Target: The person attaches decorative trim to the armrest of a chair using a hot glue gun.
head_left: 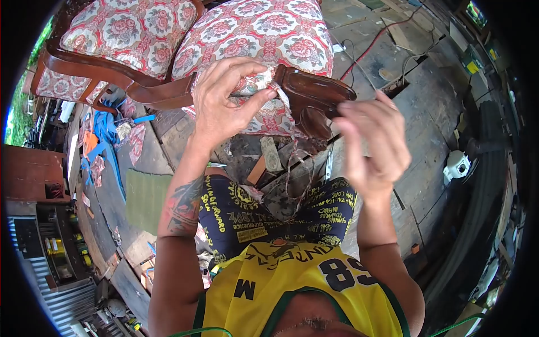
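A chair with a carved brown wooden arm [317,90] and floral red-and-white upholstery [255,36] stands in front of me. My left hand [227,98] rests on the padded part of the arm, its thumb and fingers curved around the floral fabric and the thumb tip at the strip of trim [283,98] beside the wood. From there a thin patterned cord [297,163] hangs down in a loop between my knees. My right hand [373,143] is smeared by motion just right of the carved arm end; what it holds, if anything, cannot be made out.
Blue strips and fabric scraps [106,135] lie on the floor at the left, near a green mat [143,199]. Wood offcuts [270,154] lie below the chair. A white round object [456,167] and cables [365,48] are at the right.
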Demonstrator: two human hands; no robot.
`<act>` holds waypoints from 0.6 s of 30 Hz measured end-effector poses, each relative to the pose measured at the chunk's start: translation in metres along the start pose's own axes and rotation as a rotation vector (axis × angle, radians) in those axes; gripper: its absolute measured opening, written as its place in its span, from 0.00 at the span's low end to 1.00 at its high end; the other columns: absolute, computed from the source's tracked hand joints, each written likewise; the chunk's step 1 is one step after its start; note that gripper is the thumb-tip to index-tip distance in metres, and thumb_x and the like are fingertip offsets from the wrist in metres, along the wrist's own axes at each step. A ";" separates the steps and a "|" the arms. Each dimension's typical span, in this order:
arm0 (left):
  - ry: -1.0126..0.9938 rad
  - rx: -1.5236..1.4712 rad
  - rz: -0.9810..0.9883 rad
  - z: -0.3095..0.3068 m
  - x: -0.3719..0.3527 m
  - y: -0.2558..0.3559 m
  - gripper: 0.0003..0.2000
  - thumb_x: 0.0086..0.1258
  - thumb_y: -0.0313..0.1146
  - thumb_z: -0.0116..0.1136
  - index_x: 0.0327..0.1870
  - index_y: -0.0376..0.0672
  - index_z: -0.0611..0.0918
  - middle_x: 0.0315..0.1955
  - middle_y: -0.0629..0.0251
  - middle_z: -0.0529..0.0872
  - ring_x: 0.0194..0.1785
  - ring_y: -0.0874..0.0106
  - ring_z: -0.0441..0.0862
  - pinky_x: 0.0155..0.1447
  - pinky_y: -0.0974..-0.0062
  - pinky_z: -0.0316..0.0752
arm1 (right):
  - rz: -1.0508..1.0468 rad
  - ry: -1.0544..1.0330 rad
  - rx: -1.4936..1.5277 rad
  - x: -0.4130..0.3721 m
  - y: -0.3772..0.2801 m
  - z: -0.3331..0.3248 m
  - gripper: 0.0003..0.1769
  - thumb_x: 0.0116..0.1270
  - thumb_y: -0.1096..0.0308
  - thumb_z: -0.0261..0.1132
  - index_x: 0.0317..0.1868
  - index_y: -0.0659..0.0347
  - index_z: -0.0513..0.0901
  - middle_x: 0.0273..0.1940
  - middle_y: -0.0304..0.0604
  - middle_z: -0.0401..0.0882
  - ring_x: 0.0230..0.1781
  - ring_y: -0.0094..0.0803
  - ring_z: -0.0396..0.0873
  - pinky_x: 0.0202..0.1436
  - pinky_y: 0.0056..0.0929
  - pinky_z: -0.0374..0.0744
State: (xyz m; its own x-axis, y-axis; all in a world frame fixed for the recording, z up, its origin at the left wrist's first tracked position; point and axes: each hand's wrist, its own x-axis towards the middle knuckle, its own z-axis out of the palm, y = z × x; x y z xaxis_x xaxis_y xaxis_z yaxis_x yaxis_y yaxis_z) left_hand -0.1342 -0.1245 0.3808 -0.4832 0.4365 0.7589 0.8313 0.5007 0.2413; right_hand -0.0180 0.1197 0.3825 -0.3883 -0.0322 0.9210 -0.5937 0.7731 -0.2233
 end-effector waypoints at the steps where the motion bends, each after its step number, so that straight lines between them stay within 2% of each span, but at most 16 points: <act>1: 0.023 0.002 0.017 0.001 0.002 0.000 0.19 0.55 0.34 0.81 0.49 0.45 0.89 0.48 0.64 0.91 0.52 0.63 0.88 0.57 0.65 0.79 | 0.096 0.037 -0.059 -0.013 0.017 -0.012 0.07 0.64 0.72 0.76 0.42 0.62 0.91 0.41 0.42 0.92 0.42 0.36 0.88 0.59 0.46 0.82; 2: 0.044 0.001 0.029 0.002 0.001 0.000 0.18 0.55 0.36 0.81 0.48 0.47 0.90 0.47 0.67 0.91 0.50 0.64 0.88 0.53 0.66 0.79 | 0.196 0.068 -0.119 -0.031 0.035 -0.023 0.06 0.66 0.71 0.76 0.42 0.62 0.92 0.40 0.43 0.93 0.40 0.36 0.89 0.55 0.42 0.84; 4: 0.023 0.015 0.047 -0.003 0.002 -0.001 0.18 0.56 0.35 0.81 0.48 0.46 0.90 0.47 0.66 0.92 0.50 0.64 0.88 0.54 0.66 0.79 | 0.552 0.050 -0.206 -0.070 0.064 -0.042 0.07 0.69 0.69 0.75 0.43 0.63 0.92 0.40 0.48 0.92 0.40 0.38 0.90 0.49 0.36 0.85; 5: 0.009 0.002 0.067 -0.001 0.003 0.000 0.18 0.56 0.35 0.81 0.48 0.46 0.89 0.47 0.65 0.92 0.51 0.64 0.88 0.54 0.67 0.79 | 0.647 0.006 -0.238 -0.100 0.086 -0.052 0.08 0.70 0.67 0.74 0.44 0.63 0.92 0.40 0.49 0.92 0.39 0.37 0.90 0.48 0.33 0.84; 6: -0.039 0.007 0.055 -0.003 0.004 -0.002 0.18 0.57 0.34 0.81 0.49 0.44 0.89 0.48 0.62 0.91 0.52 0.63 0.88 0.58 0.67 0.79 | 0.764 -0.048 -0.292 -0.133 0.104 -0.062 0.10 0.72 0.66 0.74 0.46 0.63 0.92 0.39 0.50 0.92 0.38 0.36 0.90 0.47 0.30 0.84; 8: -0.080 0.080 0.105 -0.003 0.006 0.007 0.18 0.62 0.28 0.77 0.53 0.40 0.89 0.50 0.58 0.91 0.57 0.61 0.87 0.66 0.65 0.77 | 1.172 -0.098 -0.319 -0.202 0.124 -0.085 0.11 0.73 0.65 0.71 0.48 0.63 0.92 0.36 0.52 0.92 0.36 0.34 0.90 0.45 0.30 0.84; 9: -0.121 0.067 0.091 0.000 0.005 0.004 0.17 0.64 0.24 0.75 0.55 0.39 0.88 0.53 0.58 0.90 0.60 0.61 0.86 0.70 0.64 0.75 | 1.211 -0.119 -0.345 -0.243 0.131 -0.095 0.11 0.72 0.64 0.71 0.48 0.62 0.92 0.36 0.52 0.91 0.36 0.34 0.91 0.45 0.30 0.84; 10: -0.168 0.085 0.161 0.001 0.006 0.004 0.18 0.66 0.22 0.73 0.57 0.37 0.88 0.56 0.57 0.90 0.63 0.61 0.84 0.73 0.62 0.73 | 1.240 -0.131 -0.359 -0.281 0.129 -0.105 0.12 0.72 0.64 0.71 0.48 0.62 0.92 0.35 0.53 0.91 0.36 0.33 0.91 0.45 0.30 0.84; 11: -0.228 0.089 0.176 -0.003 0.006 -0.008 0.17 0.67 0.18 0.69 0.58 0.34 0.87 0.57 0.55 0.89 0.64 0.60 0.84 0.74 0.62 0.72 | 1.343 -0.118 -0.358 -0.314 0.123 -0.114 0.12 0.71 0.63 0.71 0.48 0.61 0.92 0.37 0.53 0.91 0.38 0.37 0.91 0.46 0.32 0.85; 12: -0.204 0.012 0.172 -0.001 0.004 -0.015 0.17 0.69 0.16 0.67 0.59 0.31 0.85 0.59 0.52 0.88 0.63 0.59 0.84 0.73 0.62 0.73 | 1.435 -0.095 -0.345 -0.343 0.111 -0.121 0.12 0.71 0.63 0.71 0.49 0.60 0.92 0.39 0.54 0.91 0.40 0.40 0.92 0.48 0.34 0.85; 14: -0.165 -0.106 0.133 -0.002 -0.003 -0.019 0.17 0.72 0.15 0.64 0.61 0.25 0.82 0.59 0.47 0.87 0.63 0.56 0.83 0.73 0.60 0.74 | 1.578 -0.181 -0.499 -0.398 0.084 -0.127 0.13 0.69 0.61 0.72 0.48 0.57 0.93 0.42 0.54 0.91 0.45 0.47 0.91 0.51 0.39 0.85; 15: -0.200 -0.094 0.183 -0.002 -0.001 -0.028 0.16 0.73 0.16 0.63 0.61 0.24 0.82 0.60 0.46 0.86 0.64 0.55 0.83 0.73 0.59 0.74 | 1.684 -0.210 -0.505 -0.423 0.075 -0.121 0.14 0.67 0.59 0.73 0.48 0.55 0.93 0.45 0.55 0.91 0.49 0.52 0.89 0.54 0.43 0.84; 16: -0.230 -0.076 0.234 -0.004 0.003 -0.032 0.16 0.74 0.16 0.62 0.61 0.23 0.81 0.60 0.45 0.86 0.64 0.55 0.83 0.73 0.59 0.74 | 1.756 -0.204 -0.485 -0.448 0.064 -0.114 0.14 0.66 0.58 0.73 0.47 0.55 0.94 0.44 0.54 0.91 0.49 0.50 0.90 0.55 0.42 0.84; 18: -0.221 -0.047 0.170 -0.006 0.001 -0.031 0.16 0.76 0.17 0.62 0.62 0.23 0.81 0.60 0.44 0.86 0.64 0.55 0.83 0.73 0.58 0.74 | 1.864 -0.299 -0.502 -0.482 0.045 -0.099 0.16 0.66 0.58 0.75 0.48 0.58 0.93 0.44 0.52 0.92 0.46 0.41 0.92 0.56 0.37 0.85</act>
State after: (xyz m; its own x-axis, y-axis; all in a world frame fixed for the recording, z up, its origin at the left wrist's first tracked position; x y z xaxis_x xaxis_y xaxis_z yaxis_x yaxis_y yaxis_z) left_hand -0.1585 -0.1441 0.3778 -0.3792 0.6662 0.6422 0.9150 0.3731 0.1533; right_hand 0.2124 0.2331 -0.0403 -0.3107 0.8585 -0.4080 0.8347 0.0410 -0.5492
